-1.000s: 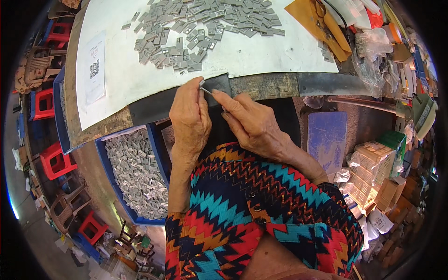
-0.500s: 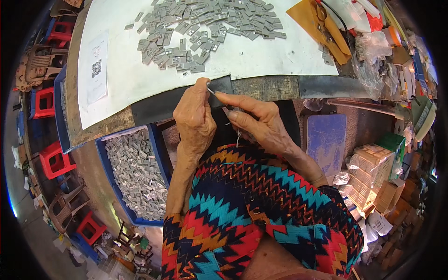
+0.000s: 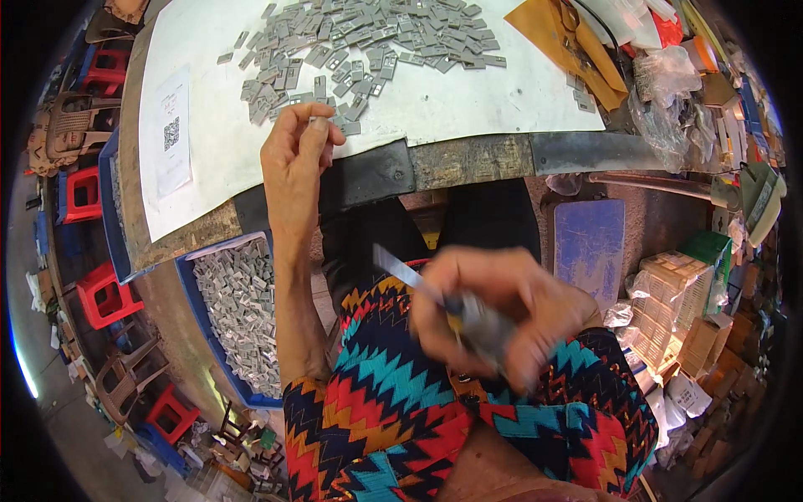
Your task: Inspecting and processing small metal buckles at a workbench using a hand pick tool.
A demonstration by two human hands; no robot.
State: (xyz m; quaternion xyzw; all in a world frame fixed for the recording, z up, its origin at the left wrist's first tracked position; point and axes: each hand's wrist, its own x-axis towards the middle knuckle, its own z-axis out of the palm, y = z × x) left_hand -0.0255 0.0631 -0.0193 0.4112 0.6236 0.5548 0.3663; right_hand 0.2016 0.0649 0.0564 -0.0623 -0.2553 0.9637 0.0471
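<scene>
Cluttered workshop: white sheet [image 3: 251,125] over a worn bench, blue crate [image 3: 219,335] of grey parts on the floor to your left, red stools [image 3: 104,293] beyond it, four visible.

Grip, left: your left hand [image 3: 294,151] is raised to the bench edge, thumb and forefinger pinched on one small grey metal piece [image 3: 319,123]. It sits at the near fringe of the pile of grey pieces [image 3: 368,38] on the sheet, just beside the nearest loose ones.

Grip, right: your right hand [image 3: 493,314] is low over your lap, fingers closed around a grey-handled tool with a thin flat blade [image 3: 410,272] that points up and left. Motion blur here; tool type not resolvable.

Change since half a second ago: both hands were together at the bench edge, blade against the piece. Now they are well apart, the left up at the pile and the right drawn back to the lap. Judgement: work on one piece has ended and the left hand is either setting it down or fetching another; cannot tell which.

Counts: one piece in the fingers, one tool, one crate. Pile and crate contents too many to count; well over fifty pieces on the sheet. One paper slip [image 3: 171,130] lies at the sheet's left end.
</scene>
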